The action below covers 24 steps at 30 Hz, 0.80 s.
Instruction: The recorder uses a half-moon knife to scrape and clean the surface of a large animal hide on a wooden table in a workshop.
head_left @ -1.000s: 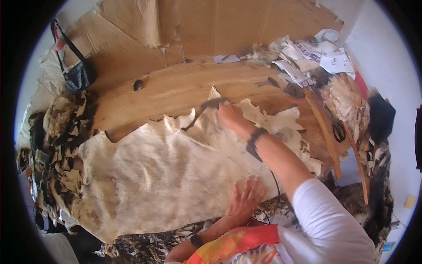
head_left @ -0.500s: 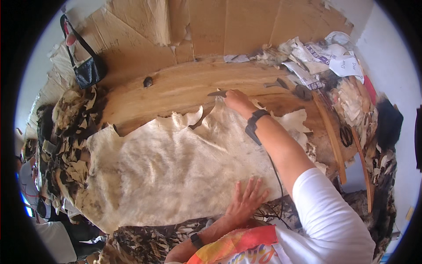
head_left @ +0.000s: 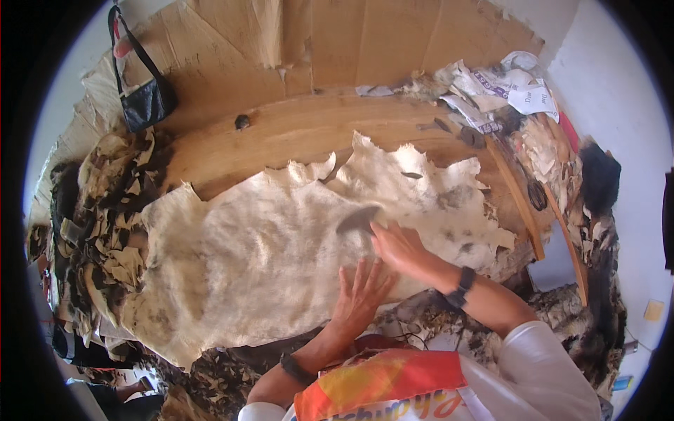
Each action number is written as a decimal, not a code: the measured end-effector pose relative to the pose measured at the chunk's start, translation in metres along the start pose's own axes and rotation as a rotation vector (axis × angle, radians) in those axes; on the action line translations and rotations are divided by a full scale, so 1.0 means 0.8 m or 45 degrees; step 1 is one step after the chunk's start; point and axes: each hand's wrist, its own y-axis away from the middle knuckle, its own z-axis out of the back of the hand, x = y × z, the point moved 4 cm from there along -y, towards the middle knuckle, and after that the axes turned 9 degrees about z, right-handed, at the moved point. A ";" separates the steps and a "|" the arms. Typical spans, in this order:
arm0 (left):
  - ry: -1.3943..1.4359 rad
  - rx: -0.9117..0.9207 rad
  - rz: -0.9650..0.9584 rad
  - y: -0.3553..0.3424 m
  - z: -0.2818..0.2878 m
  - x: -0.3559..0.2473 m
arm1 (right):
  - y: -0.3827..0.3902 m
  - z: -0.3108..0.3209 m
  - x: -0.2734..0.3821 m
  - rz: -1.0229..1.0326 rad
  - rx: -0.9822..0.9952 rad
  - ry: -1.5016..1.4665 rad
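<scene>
A large cream hide (head_left: 225, 266) with ragged edges lies spread over a broad wooden board (head_left: 281, 126). My right hand (head_left: 400, 252) grips a dark, flat-bladed tool (head_left: 354, 223), blurred, over the middle of the hide; its fingers are wrapped round the handle. Just below it and a little to the left, my left hand (head_left: 358, 291) lies flat with fingers spread on the hide near the front edge.
Piled fur and hide scraps (head_left: 112, 245) line the left side. A black bag (head_left: 144, 105) hangs before cardboard (head_left: 393, 42). Crumpled paper and plastic (head_left: 477, 95) lie at back right, beside wooden strips (head_left: 512, 196) and dark fur (head_left: 600, 179). A white wall (head_left: 625, 91) bounds the right.
My right hand with the tool has come down from the hide's far edge to its middle. My left hand has shifted slightly left and up, still flat.
</scene>
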 end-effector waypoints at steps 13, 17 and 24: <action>0.107 -0.154 -0.001 0.008 -0.015 0.011 | -0.090 -0.008 0.010 -0.182 0.151 0.116; 0.140 -0.178 -0.084 -0.007 0.001 -0.012 | -0.174 0.008 -0.089 -0.255 -0.329 0.181; 0.110 -0.048 0.031 0.005 -0.010 0.008 | -0.057 -0.013 -0.018 0.013 -0.084 0.244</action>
